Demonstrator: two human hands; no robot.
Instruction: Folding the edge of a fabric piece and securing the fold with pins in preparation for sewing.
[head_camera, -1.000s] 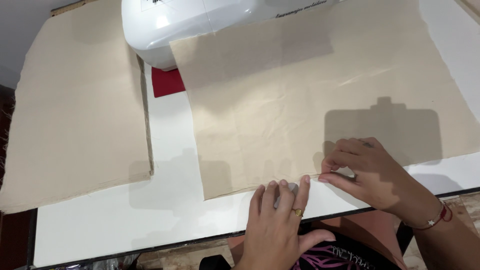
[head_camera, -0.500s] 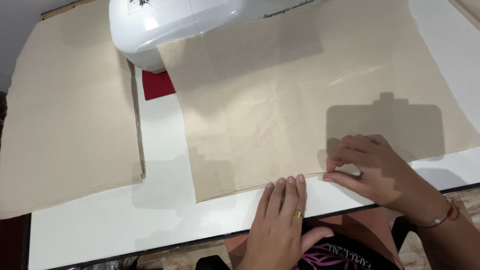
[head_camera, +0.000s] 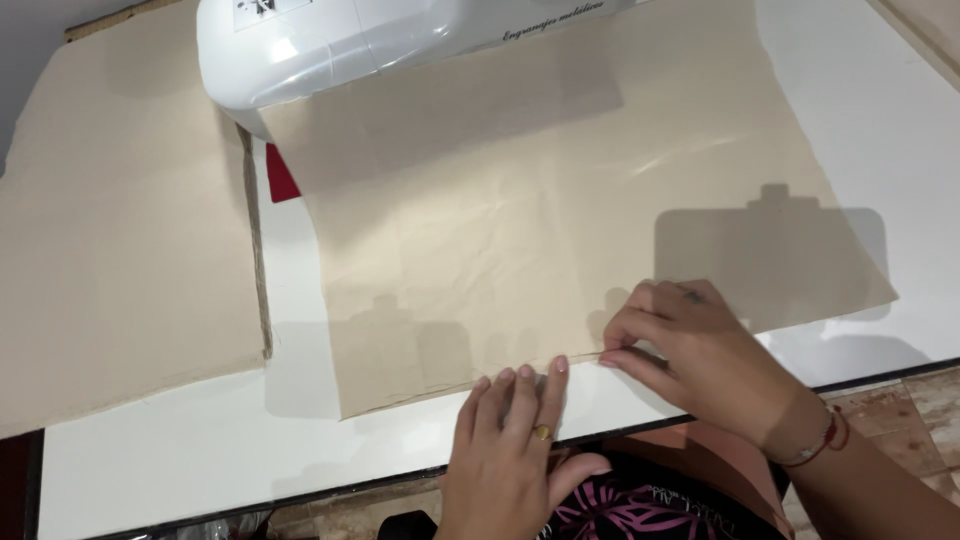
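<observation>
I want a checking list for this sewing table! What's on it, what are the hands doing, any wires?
Surface: white table, dark front edge.
Job's things: beige fabric panel lying flat, top edge under the white sewing machine.
Clutter: second beige fabric piece at left; small red item peeking out beside the machine.
Hands: left hand flat, fingers on the panel's near edge, ring on one finger; right hand pinching that edge, red bracelet on the wrist.
Cables: nothing seen.
Surroundings: reddish tiled floor at right; the person's dark patterned clothing below the table.
</observation>
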